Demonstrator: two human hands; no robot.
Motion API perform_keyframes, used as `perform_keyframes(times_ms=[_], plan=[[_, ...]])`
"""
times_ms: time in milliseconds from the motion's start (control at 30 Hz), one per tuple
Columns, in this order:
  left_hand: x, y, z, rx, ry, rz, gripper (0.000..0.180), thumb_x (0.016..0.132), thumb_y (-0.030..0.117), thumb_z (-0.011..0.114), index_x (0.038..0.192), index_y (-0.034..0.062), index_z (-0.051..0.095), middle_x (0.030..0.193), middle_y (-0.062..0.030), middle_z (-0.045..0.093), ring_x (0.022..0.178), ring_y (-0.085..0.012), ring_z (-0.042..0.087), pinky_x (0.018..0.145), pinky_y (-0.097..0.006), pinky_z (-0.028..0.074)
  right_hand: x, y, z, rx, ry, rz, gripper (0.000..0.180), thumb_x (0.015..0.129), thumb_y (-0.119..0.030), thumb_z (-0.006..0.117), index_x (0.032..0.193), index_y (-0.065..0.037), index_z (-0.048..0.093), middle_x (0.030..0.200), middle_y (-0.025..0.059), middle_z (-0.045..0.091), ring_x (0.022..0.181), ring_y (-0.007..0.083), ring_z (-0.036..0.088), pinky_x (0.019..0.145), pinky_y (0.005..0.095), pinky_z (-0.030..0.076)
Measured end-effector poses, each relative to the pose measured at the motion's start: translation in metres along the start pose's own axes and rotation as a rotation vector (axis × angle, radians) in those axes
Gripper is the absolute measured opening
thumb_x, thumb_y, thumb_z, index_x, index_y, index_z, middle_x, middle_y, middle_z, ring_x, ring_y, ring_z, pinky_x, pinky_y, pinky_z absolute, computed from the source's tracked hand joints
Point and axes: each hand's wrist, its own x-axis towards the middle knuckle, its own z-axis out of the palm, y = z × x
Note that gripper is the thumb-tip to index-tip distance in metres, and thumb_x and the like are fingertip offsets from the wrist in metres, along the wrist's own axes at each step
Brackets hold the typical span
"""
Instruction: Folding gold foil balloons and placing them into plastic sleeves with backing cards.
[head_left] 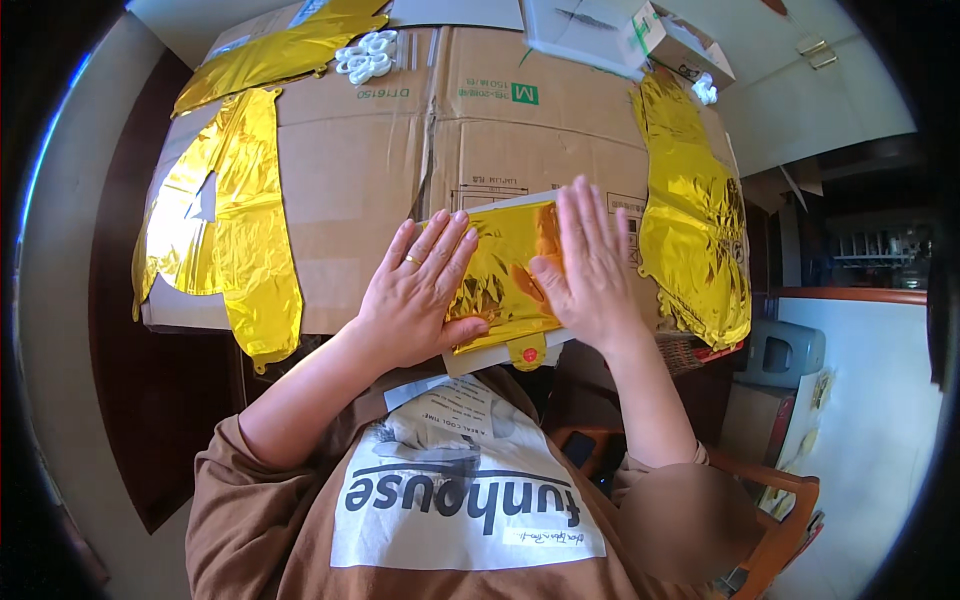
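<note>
Hands, left (415, 290) and right (590, 265), press flat, fingers spread, on crinkled gold foil balloon (505, 270).

a: what is the gold thing (505, 270) under the two hands?
b: it is thin foil, very shiny and full of crinkles. it lies on a smooth white card (478, 355), matt like paper.
a: and the big brown top?
b: that is a cardboard box (370, 160), dull and a bit rough, with clear glossy tape on the seam.
a: the other gold shapes?
b: the left foil balloon (225, 215) and the right foil balloon (695, 225) are the same shiny, wrinkled stuff.
a: the little white bits (367, 55)?
b: maybe smooth plastic, too small to tell.
a: the ring (413, 260)?
b: shiny gold metal.
</note>
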Motion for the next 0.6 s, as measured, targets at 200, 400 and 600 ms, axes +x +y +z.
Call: perform_keyframes(times_ms=[200, 400, 600], plan=[[0.0, 0.0, -0.002, -0.053, 0.03, 0.004, 0.095, 0.093, 0.064, 0.053, 0.157, -0.0024, 0.031, 0.165, -0.0225, 0.027, 0.155, -0.0365, 0.022, 0.125, -0.051, 0.012, 0.003, -0.008, 0.027, -0.025, -0.024, -0.099, 0.086, 0.101, -0.053, 0.05, 0.159, 0.003, 0.021, 0.166, 0.0259, 0.021, 0.155, 0.0398, 0.019, 0.125, 0.0574, 0.008], [0.005, -0.023, -0.021, -0.507, 0.208, -0.107, 0.073, 0.087, 0.018, 0.076, 0.15, 0.0006, 0.043, 0.152, -0.0236, 0.044, 0.141, -0.0368, 0.045, 0.113, -0.044, 0.04, 0.003, -0.009, 0.03, -0.046, -0.02, -0.103, 0.086, 0.101, -0.054, 0.049, 0.159, 0.003, 0.021, 0.166, 0.0264, 0.021, 0.155, 0.0408, 0.018, 0.124, 0.0589, 0.008], [0.061, -0.057, -0.061, -0.623, -0.171, -0.328, 0.03, 0.085, 0.016, 0.077, 0.109, -0.001, 0.07, 0.097, -0.0118, 0.073, 0.086, -0.0238, 0.07, 0.077, -0.036, 0.056, 0.003, -0.008, 0.028, -0.06, -0.056, -0.083, 0.088, 0.102, -0.06, 0.042, 0.159, 0.003, 0.021, 0.166, 0.026, 0.019, 0.155, 0.0406, 0.017, 0.124, 0.0594, 0.006]])
